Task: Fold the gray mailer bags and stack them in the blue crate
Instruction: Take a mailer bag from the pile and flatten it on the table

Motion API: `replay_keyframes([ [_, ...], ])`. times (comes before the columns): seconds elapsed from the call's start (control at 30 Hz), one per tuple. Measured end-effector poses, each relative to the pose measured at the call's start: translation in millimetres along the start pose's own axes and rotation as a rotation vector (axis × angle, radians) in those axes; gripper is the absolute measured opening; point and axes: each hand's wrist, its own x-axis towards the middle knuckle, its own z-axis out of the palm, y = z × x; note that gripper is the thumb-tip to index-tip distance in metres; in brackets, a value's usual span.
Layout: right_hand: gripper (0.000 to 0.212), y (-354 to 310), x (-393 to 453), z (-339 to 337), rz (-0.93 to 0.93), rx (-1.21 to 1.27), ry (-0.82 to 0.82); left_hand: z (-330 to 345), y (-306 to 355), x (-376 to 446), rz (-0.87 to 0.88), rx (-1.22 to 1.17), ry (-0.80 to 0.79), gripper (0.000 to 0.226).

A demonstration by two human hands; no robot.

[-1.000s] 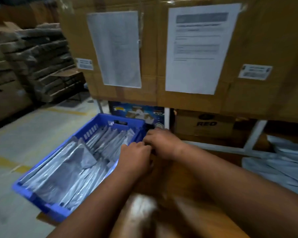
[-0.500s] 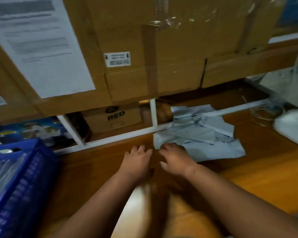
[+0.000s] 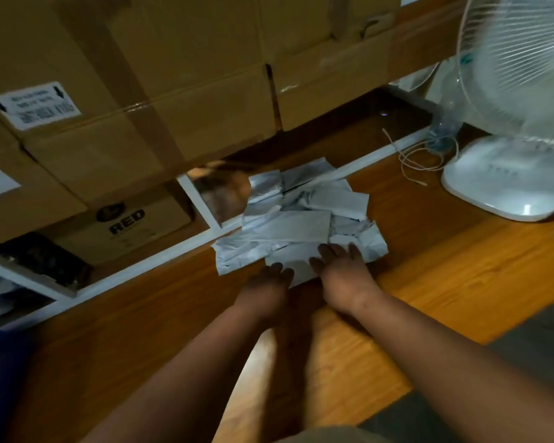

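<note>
Table (image 3: 445,276) open rightward — fan (image 3: 506,174) blocks; boxes (image 3: 173,91) overhang.

I am in a stockroom or packing area. Big taped cartons (image 3: 160,91) are stacked at the far side, one bearing a shipping label (image 3: 36,104), and a smaller box marked RED (image 3: 125,225) sits under a white rack (image 3: 202,212). I work at a wooden table (image 3: 429,270) with a pile of gray mailer bags (image 3: 298,225) on it and a white fan (image 3: 518,123) at the far right.
</note>
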Motion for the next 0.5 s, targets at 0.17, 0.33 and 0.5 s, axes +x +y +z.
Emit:
replay_keyframes([
  [0.17,0.068,0.3,3.0,12.9,0.06,-0.01,-0.003,37.4,0.9,17.7,0.042,-0.039,-0.114,0.097],
  [0.33,0.053,-19.8,-3.5,18.4,-0.008,-0.044,0.053,55.6,-12.9,-22.7,0.007,-0.081,-0.064,0.092],
  [0.5,0.044,-67.7,-22.5,28.9,-0.218,0.016,0.133,62.5,-30.0,-96.8,-0.053,-0.071,-0.083,0.087],
])
